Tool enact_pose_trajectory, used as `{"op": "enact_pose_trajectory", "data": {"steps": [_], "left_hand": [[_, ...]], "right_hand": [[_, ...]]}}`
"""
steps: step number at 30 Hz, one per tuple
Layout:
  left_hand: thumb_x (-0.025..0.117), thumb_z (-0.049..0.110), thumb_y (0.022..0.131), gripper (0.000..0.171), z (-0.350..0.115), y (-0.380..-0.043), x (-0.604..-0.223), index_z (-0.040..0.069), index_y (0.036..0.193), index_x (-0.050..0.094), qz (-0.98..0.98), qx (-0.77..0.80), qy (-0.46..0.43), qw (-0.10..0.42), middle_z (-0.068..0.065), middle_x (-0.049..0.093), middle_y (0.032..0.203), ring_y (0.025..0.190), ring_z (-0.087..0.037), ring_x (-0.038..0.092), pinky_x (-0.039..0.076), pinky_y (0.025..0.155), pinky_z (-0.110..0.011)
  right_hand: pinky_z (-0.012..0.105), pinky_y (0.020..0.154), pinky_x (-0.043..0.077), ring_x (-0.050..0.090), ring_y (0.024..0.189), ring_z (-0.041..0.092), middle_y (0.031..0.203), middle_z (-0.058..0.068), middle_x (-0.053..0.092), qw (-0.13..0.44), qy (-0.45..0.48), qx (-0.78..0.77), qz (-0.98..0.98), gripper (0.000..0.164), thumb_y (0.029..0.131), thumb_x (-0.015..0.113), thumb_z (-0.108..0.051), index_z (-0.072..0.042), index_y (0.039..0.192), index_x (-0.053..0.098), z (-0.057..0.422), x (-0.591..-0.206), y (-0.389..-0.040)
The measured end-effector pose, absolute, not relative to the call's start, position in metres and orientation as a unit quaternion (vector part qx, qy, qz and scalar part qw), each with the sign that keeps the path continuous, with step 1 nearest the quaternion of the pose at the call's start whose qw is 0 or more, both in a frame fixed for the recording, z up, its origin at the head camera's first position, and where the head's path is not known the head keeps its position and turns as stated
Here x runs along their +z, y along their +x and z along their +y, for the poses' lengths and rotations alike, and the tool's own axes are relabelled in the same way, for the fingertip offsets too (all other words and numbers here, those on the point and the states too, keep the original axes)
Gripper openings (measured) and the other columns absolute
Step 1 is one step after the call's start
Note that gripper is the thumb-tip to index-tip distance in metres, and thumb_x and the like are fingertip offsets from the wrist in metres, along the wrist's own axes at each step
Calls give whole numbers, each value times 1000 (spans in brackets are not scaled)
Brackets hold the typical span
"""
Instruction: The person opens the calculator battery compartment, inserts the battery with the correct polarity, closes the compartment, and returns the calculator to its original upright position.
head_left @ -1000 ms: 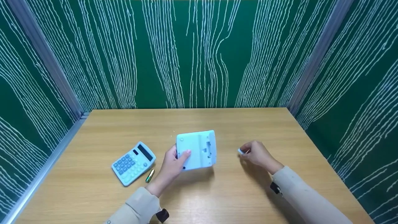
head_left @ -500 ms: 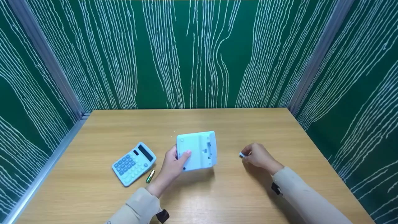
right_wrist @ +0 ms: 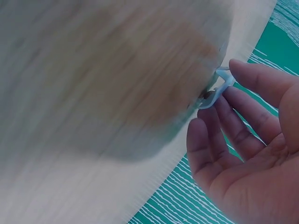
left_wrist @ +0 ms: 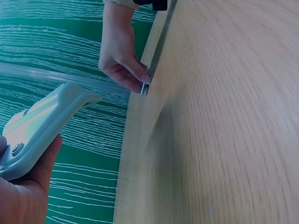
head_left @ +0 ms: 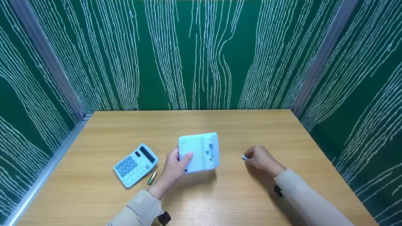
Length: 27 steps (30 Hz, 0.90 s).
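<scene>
My left hand [head_left: 172, 166] grips a light blue calculator [head_left: 198, 153] above the table, thumb across its back. The back faces up, and an uncovered battery compartment [head_left: 211, 151] shows at its right side. In the left wrist view the same calculator [left_wrist: 42, 126] is seen edge-on, tilted. Off to the right, my right hand [head_left: 261, 159] pinches a small light blue battery cover [head_left: 244, 157], apart from the calculator. The right wrist view shows this cover [right_wrist: 223, 86] between thumb and fingers; its far side is hidden.
A second light blue calculator [head_left: 135, 165] lies keys up on the wooden table [head_left: 220, 201], left of my left hand. Close beside it lies a green and gold battery [head_left: 152, 178]. Green walls with white streaks [head_left: 201, 62] stand around the table.
My right hand has shifted slightly toward me and to the right with the battery cover, whose tilt has changed. My left hand and the calculator in it stay nearly still.
</scene>
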<state>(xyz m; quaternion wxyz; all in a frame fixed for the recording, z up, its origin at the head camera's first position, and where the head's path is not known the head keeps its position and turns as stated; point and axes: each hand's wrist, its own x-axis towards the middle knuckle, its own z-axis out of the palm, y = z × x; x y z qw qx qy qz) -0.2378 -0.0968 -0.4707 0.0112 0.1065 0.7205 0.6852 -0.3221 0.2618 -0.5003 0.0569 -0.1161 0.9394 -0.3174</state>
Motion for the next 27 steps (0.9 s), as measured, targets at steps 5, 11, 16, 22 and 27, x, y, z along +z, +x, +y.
{"op": "enact_pose_trajectory", "data": {"steps": [5, 11, 16, 22, 27], "left_hand": [[57, 26, 114, 50, -98, -239, -471, 0, 156, 49, 720, 686, 105, 13, -21, 68, 143, 122, -31, 74, 65, 101, -43], [58, 23, 113, 47, -99, -240, -472, -4, 152, 52, 720, 686, 105, -5, -24, 71, 137, 115, -29, 76, 66, 96, -42], [59, 24, 113, 45, -103, -240, -472, -4, 149, 55, 722, 684, 104, -11, -23, 71, 136, 113, -27, 76, 66, 96, -43], [59, 30, 114, 50, -111, -240, -471, 3, 155, 51, 727, 679, 96, -7, -19, 68, 145, 122, -30, 74, 64, 103, -47], [58, 33, 114, 52, -116, -239, -469, 6, 157, 49, 726, 682, 84, -2, -17, 66, 149, 128, -32, 72, 61, 107, -49]], "right_hand": [[34, 79, 63, 71, 92, 24, 102, 17, 78, 65, -108, -329, 936, 16, 92, 80, 3, 8, 108, 80, 263, -501, -322], [34, 78, 62, 71, 92, 24, 104, 19, 77, 78, -104, -347, 929, 18, 93, 79, 3, 9, 110, 78, 264, -499, -321], [33, 76, 61, 71, 89, 24, 102, 20, 77, 79, -119, -352, 925, 19, 93, 79, 3, 11, 110, 77, 267, -498, -321], [30, 75, 59, 69, 86, 22, 102, 18, 76, 80, -112, -354, 925, 18, 93, 78, 3, 10, 110, 78, 267, -499, -322], [33, 77, 60, 68, 86, 21, 102, 18, 76, 81, -111, -356, 924, 18, 93, 78, 3, 10, 110, 77, 267, -499, -322]]}}
